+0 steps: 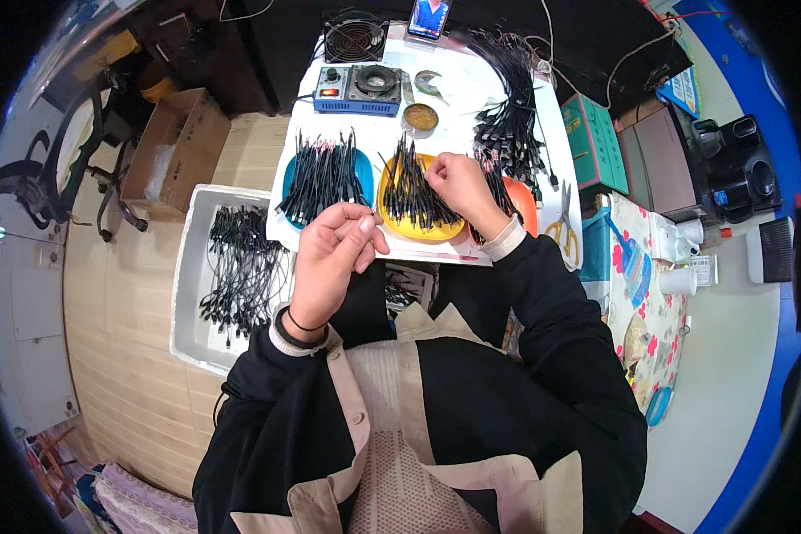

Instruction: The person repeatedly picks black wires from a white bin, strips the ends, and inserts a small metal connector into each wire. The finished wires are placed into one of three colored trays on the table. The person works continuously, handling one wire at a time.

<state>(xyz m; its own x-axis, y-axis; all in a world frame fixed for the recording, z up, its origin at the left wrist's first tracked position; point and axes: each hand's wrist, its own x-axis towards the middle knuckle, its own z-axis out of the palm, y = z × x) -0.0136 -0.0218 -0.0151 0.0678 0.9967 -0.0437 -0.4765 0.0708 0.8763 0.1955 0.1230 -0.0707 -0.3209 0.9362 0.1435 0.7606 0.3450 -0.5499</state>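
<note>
My right hand (459, 181) is over a yellow plastic tray (434, 235), its fingertips pinched together at a bunch of short black cables (404, 183). Whether a cable is between those fingers is not clear. My left hand (337, 243) hovers at the table's front edge, thumb laid against curled fingers; anything small in that pinch is too hard to make out. Just beyond it, a blue tray (365, 177) bears more black cables (322, 175) with stripped reddish ends. To the right, an orange tray (522, 200) with cables (496, 177) is partly covered by my right forearm.
Farther back are a blue solder pot (357, 90), a round tin of amber paste (420, 119), a fan (355, 41) and a phone (428, 19). USB cables (510, 127) and yellow-handled scissors (563, 230) lie at right. A foam box (190, 280) of cables stands at left.
</note>
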